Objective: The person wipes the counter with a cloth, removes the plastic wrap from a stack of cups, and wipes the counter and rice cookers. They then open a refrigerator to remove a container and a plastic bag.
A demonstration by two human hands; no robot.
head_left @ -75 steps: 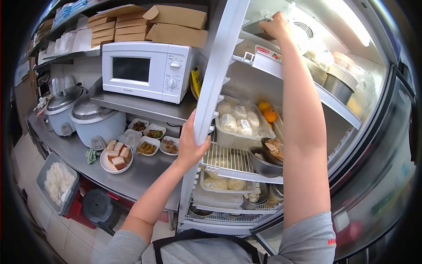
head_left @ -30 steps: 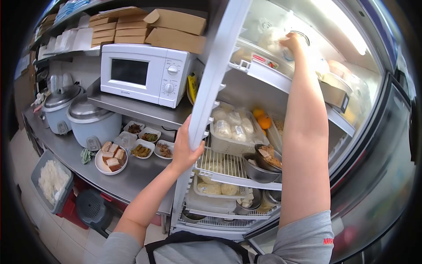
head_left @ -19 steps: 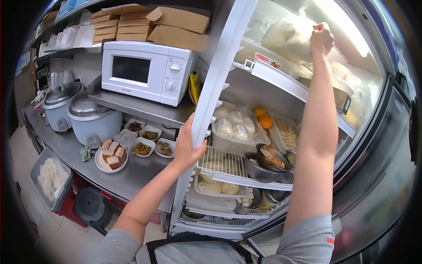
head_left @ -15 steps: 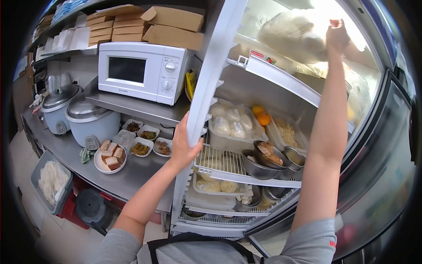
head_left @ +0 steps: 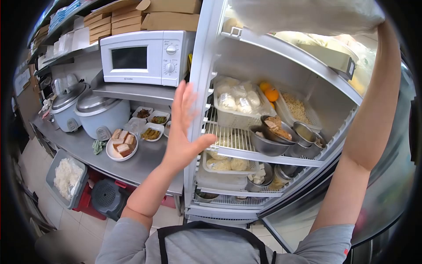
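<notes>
A bulky, whitish plastic bag [head_left: 307, 15] hangs before the fridge's top shelf [head_left: 299, 57], cut by the picture's upper edge. At its right end is my right hand [head_left: 383, 25], closed on the bag, its fingers mostly out of sight. My left hand [head_left: 182, 130] is raised in front of the fridge's left frame [head_left: 206, 66], fingers spread and thumb out, holding nothing. What the bag contains cannot be made out.
Inside the fridge are a basket [head_left: 241, 119] of bagged white items, oranges [head_left: 271, 94] and metal bowls [head_left: 270, 145]. The glass door [head_left: 378, 189] stands open at right. Leftward are a microwave [head_left: 132, 57], rice cookers [head_left: 103, 112] and a bowl of meat chunks [head_left: 122, 147] on the steel counter.
My left hand has let go of the fridge frame and opened. My right hand has moved up and to the right, and the bag has come nearer and out over the shelf edge.
</notes>
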